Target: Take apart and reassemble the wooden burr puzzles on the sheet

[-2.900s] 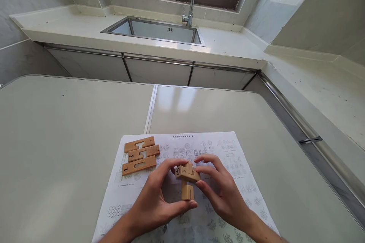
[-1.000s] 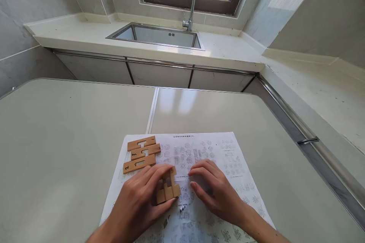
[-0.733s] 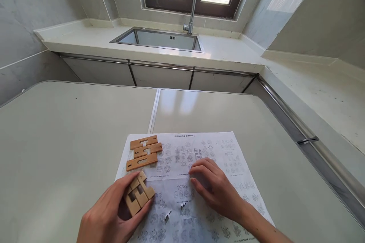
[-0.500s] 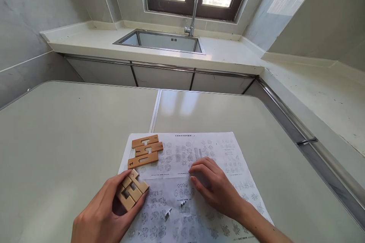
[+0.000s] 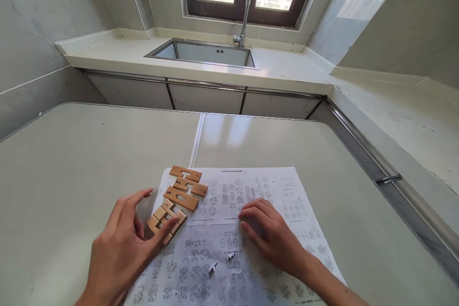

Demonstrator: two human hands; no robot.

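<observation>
My left hand (image 5: 124, 241) is open, with its thumb stretched over a cluster of pale wooden puzzle blocks (image 5: 155, 224); whether the thumb touches them I cannot tell. Its other fingers point up, apart from the blocks. Just beyond lie three flat, slotted wooden puzzle pieces in a darker tone: one marked 2 (image 5: 189, 201), one marked 3 (image 5: 199, 189) and one marked 1 (image 5: 174, 170). Everything rests on a printed diagram sheet (image 5: 215, 229). My right hand (image 5: 270, 234) lies on the sheet's right half, loosely curled, thumb and fingers apart, no object visible in it.
The sheet has small tears (image 5: 213, 269) near its middle. Under it is a pale table (image 5: 89, 153) with a seam strip (image 5: 197, 138). Behind stand a counter with a sink (image 5: 211, 53), a tall faucet (image 5: 245, 9) and a window. A metal rail (image 5: 376, 155) runs along the right.
My left hand has opened and drawn its fingers off the pale blocks. These blocks now lie a little higher and flatter on the sheet, and the flat pieces have turned slightly. My right hand stays put.
</observation>
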